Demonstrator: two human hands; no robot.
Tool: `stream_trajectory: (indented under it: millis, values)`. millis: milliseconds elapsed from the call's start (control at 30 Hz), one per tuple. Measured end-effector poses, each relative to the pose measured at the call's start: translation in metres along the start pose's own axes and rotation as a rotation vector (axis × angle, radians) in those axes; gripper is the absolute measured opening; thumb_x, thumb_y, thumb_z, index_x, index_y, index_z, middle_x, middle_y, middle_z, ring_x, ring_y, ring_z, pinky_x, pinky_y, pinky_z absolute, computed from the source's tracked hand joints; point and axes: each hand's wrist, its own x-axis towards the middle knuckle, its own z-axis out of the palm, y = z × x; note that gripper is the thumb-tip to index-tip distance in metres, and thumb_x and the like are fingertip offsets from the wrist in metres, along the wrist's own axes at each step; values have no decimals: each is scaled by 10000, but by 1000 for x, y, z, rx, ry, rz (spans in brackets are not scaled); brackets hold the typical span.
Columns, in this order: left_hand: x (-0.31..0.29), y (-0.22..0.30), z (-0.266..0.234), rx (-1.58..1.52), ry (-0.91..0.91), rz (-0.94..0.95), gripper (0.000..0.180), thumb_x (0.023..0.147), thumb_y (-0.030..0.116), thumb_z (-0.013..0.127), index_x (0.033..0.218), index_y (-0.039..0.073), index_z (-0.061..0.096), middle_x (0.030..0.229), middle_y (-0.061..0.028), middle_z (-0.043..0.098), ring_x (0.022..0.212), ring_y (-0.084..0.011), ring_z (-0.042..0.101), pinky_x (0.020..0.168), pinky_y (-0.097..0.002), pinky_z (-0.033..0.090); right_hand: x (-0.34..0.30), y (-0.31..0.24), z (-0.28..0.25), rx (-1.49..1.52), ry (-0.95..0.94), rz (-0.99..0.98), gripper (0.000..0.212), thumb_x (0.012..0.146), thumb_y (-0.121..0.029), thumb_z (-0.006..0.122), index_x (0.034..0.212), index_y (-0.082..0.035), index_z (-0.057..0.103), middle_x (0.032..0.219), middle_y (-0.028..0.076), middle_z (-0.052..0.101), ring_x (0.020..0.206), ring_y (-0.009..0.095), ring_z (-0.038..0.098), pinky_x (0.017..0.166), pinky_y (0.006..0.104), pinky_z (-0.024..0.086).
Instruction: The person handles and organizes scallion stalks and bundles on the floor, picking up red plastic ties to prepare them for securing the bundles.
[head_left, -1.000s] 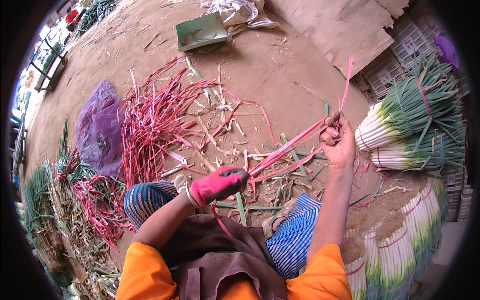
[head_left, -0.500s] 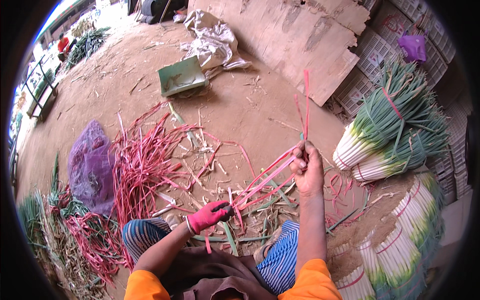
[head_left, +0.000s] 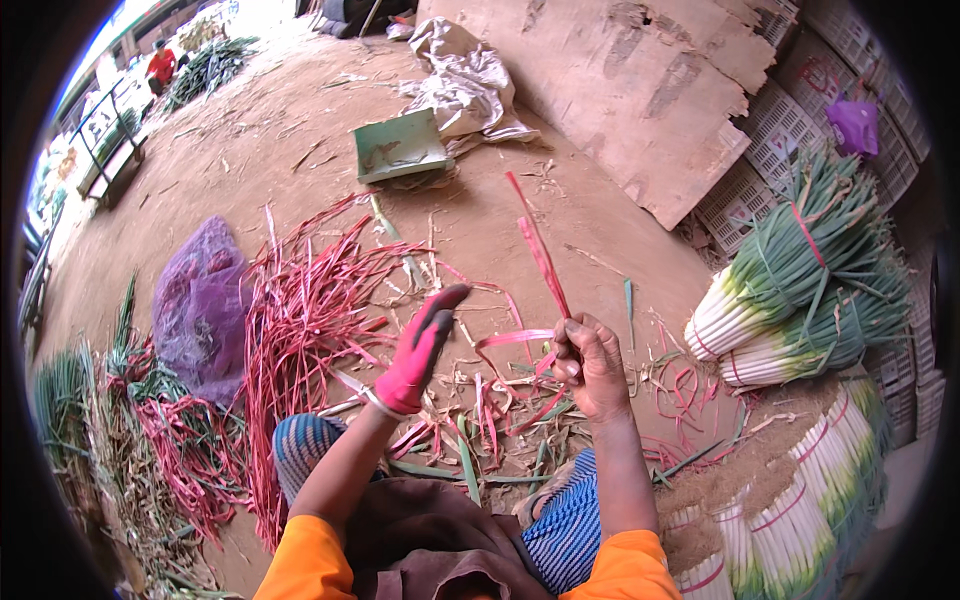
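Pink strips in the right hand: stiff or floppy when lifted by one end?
Probably springy rather than limp: the pink strips stand up above the right hand. Likely very light, since they look thin and ribbon-like. Longer ones may bend and snag; strips in the loose pile curve and cross each other.

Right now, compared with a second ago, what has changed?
The gloved left hand has let go of the pink strips and moved forward, fingers extended. The right hand has drawn back toward the body, still gripping the strips, which no longer stretch between both hands. The tied green onion bundles, purple mesh bag and green scoop stayed put.
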Motion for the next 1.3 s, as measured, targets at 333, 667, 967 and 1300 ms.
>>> stream_trajectory:
  millis: [333,667,967,1300]
  values:
    - [-23,-5,50,-850,-261,-670,610,910,553,369,1281,72,423,1065,-95,600,899,-199,605,791,-357,498,6,23,11,-69,25,25,176,900,-202,543,794,-62,552,660,-10,511,493,21,408,420,160,318]
    - [-34,0,42,-694,-171,-663,313,896,200,543,1168,57,485,913,-5,561,776,-115,574,741,-287,491,19,49,17,-70,-15,10,186,917,-217,531,837,-55,574,702,-27,550,522,3,457,484,136,411]
    - [-37,2,29,-280,-156,-512,236,899,228,544,1025,31,573,712,39,493,604,-32,415,522,-195,336,20,50,14,6,29,71,174,912,-244,536,828,-93,551,708,-11,545,527,39,481,428,163,339]
    - [-35,9,25,-501,13,-650,160,898,229,546,911,69,537,626,64,430,510,-28,355,436,-186,252,18,46,16,-80,-58,115,180,914,-249,531,843,-87,563,742,1,575,521,23,466,411,149,300]
